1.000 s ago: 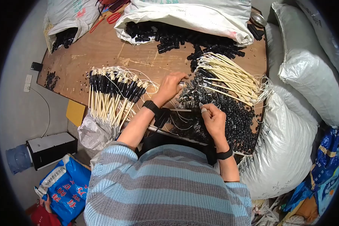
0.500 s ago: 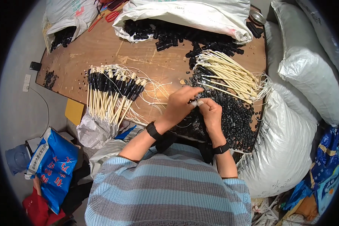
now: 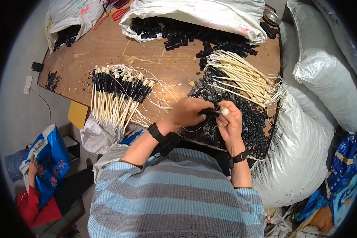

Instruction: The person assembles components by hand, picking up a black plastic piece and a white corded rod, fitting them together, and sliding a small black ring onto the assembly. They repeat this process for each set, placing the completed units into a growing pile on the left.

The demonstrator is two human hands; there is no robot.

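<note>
Over the near edge of a heap of small black plastic pieces (image 3: 250, 129), my two hands work close together. My left hand (image 3: 188, 113) has its fingers curled in a pinch, and a pale rod end shows beside its back. Facing it, my right hand (image 3: 231, 122) pinches with thumb and forefinger; a thin pale strand seems to run between the fingertips. What each holds is too small and covered to name. To the left lies a bundle of cream rods with black sleeves (image 3: 121, 89) and loose white strings. Beyond the heap lies a pile of plain cream rods (image 3: 244, 77).
A white woven sack (image 3: 198, 12) spills black tubular parts (image 3: 178, 39) at the back of the brown table (image 3: 79, 77). Red scissors (image 3: 119, 14) lie far left. Bulging white sacks (image 3: 301, 158) line the right side. At lower left a person in red sleeves (image 3: 33, 198) handles a blue bag (image 3: 53, 162).
My right hand has shifted slightly right and turned, its fingers more curled. My left hand stays near it, fingers more bent. The person at lower left has moved further into view with the blue bag.
</note>
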